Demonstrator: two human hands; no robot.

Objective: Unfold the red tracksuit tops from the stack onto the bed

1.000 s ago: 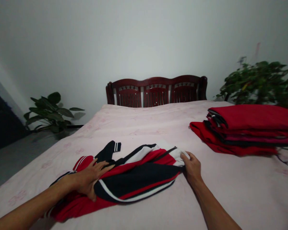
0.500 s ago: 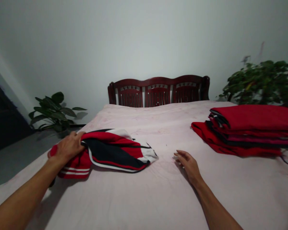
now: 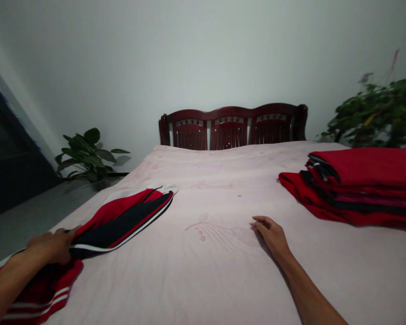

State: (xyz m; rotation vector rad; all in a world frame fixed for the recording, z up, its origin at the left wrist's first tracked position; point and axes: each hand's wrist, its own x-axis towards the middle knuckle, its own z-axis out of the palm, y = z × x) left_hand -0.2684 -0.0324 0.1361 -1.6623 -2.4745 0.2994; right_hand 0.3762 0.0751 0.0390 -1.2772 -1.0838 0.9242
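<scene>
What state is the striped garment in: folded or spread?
Folded: the striped garment lies as a narrow doubled strip up the bed from the left hand, which holds its bunched end.

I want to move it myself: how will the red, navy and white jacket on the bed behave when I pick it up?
Likely floppy: the tracksuit jacket bends softly at the left hand, and its red end lies in slack folds. It is probably light for its size, as the fabric looks thin. It may slide a little if pushed, since the pink bedspread beneath it looks smooth.
</scene>
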